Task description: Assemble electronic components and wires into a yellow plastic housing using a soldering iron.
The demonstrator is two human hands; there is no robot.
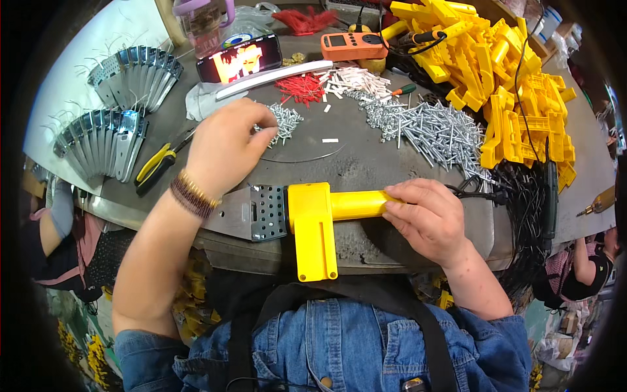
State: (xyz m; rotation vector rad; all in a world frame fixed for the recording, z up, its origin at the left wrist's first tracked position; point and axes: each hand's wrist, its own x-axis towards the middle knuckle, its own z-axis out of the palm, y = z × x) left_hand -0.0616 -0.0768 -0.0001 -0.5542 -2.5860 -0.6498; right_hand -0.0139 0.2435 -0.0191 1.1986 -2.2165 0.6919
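My right hand (428,219) pinches the end of the round grip of a yellow plastic tool housing (310,222) with fingers and thumb. The housing lies across the table's front edge, its flat leg pointing toward me. On its left end sits a metal plate (251,215) with rows of holes, reaching under my left wrist. My left hand (225,140) is at a pile of small screws (285,123), thumb and forefinger curled close together; what they pinch, if anything, is hidden. A thin wire (304,160) and a small white sleeve (330,140) lie between the hands.
Long screws (437,134), red sleeves (300,89) and white sleeves (359,81) lie in heaps. Yellow housings (503,72) pile up at right, above black cables (522,209). Metal plates (98,140) fan out at left near pliers (157,166). A phone (240,60) and orange meter (353,46) stand behind.
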